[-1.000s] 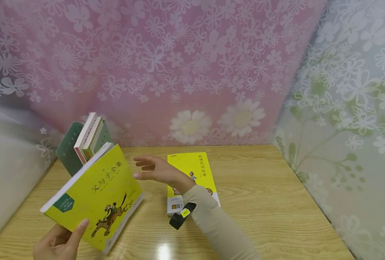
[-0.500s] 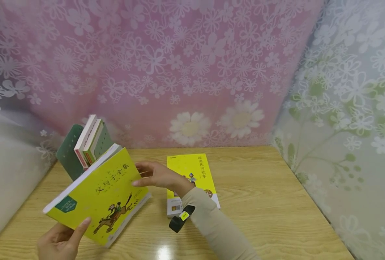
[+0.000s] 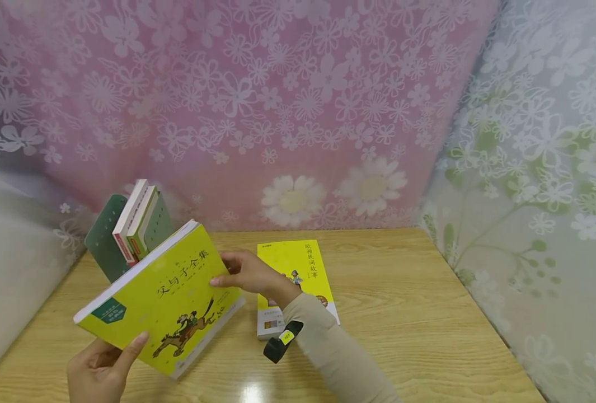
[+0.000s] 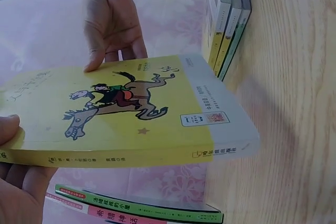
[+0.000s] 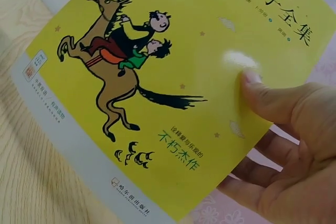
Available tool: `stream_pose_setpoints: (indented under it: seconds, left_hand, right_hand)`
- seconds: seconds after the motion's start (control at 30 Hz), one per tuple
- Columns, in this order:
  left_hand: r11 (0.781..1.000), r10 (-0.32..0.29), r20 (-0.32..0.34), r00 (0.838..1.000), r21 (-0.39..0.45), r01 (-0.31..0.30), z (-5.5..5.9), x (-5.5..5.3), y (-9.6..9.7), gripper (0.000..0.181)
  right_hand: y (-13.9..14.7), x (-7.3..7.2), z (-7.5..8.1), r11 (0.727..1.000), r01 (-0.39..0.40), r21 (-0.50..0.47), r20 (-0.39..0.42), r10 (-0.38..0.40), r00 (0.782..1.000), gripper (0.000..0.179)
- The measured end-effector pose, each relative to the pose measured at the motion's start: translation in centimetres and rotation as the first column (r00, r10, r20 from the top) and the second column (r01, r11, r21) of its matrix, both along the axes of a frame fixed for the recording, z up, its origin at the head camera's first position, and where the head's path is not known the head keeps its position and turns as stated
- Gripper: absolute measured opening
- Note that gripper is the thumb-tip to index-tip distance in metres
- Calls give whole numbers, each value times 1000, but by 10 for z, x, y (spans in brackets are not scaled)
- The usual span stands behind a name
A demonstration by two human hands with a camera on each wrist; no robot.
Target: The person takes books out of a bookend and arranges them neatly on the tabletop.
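Yellow horse-fronted book [image 3: 169, 305] is tilted, gripped at opposite edges by left hand [image 3: 101, 366] and right hand [image 3: 254, 275], thumbs foremost, presumably for balance.

Wd tbl [image 3: 418, 313] w/ bk stack [image 3: 280, 258], bookend [image 3: 105, 238]

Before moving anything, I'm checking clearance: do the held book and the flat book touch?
Apart. The head view shows a strip of tabletop between the held book and the flat book.

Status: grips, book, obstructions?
Left grip, right grip: both pinching one book. Book tilted, front cover showing. Nothing plainly in the way; stack partly hidden by right arm.
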State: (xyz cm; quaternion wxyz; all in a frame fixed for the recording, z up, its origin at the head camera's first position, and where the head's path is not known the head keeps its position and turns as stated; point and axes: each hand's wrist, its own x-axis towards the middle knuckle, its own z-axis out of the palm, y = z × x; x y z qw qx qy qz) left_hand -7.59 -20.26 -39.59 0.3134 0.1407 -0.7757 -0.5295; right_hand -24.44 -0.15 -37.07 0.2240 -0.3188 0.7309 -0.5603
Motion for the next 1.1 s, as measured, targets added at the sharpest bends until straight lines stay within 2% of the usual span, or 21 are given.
stream_pose_setpoints:
  seconds: [0.1, 0.27, 0.33, 0.4, 0.47, 0.57, 0.73, 0.87, 0.97, 1.1]
  left_hand:
    - [1000, 0, 4, 1000, -25, 0, 1, -1, -1, 31]
    - [998, 6, 51, 999, -59, -3, 4, -6, -8, 26]
    - [998, -18, 60, 998, -55, 21, 5, -9, -11, 25]
    - [996, -87, 48, 995, 7, 86, 5, -12, -15, 25]
    - [982, -163, 20, 987, 99, 160, 4, -14, -19, 25]
    - [949, -244, -10, 970, 205, 241, 4, -18, -23, 25]
    - [930, -291, 7, 957, 237, 281, 5, -21, -25, 26]
    - [916, -322, 39, 946, 267, 301, 6, -24, -26, 25]
    - [905, -351, 68, 934, 282, 319, 7, -26, -26, 27]
    - [886, -397, 82, 914, 294, 358, 7, -29, -25, 26]
  right_hand:
    - [1, 0, -3, 1000, 23, 2, -11, -23, 1000, 32]
    - [5, 1, -3, 997, 76, 24, -21, -75, 997, 30]
    - [6, 1, -3, 996, 86, 23, -29, -86, 996, 30]
    - [7, 0, -3, 996, 87, 12, -24, -86, 996, 30]
    - [8, 0, -3, 996, 90, 2, -11, -90, 996, 29]
    - [9, 0, -4, 995, 102, -14, 9, -102, 995, 28]
    - [12, 1, -5, 992, 128, -16, 38, -127, 991, 27]
    - [16, 3, -5, 988, 148, -31, 104, -145, 984, 28]
    - [19, 5, -4, 986, 158, -58, 158, -147, 976, 27]
    - [25, 6, -4, 984, 161, -79, 180, -145, 973, 26]
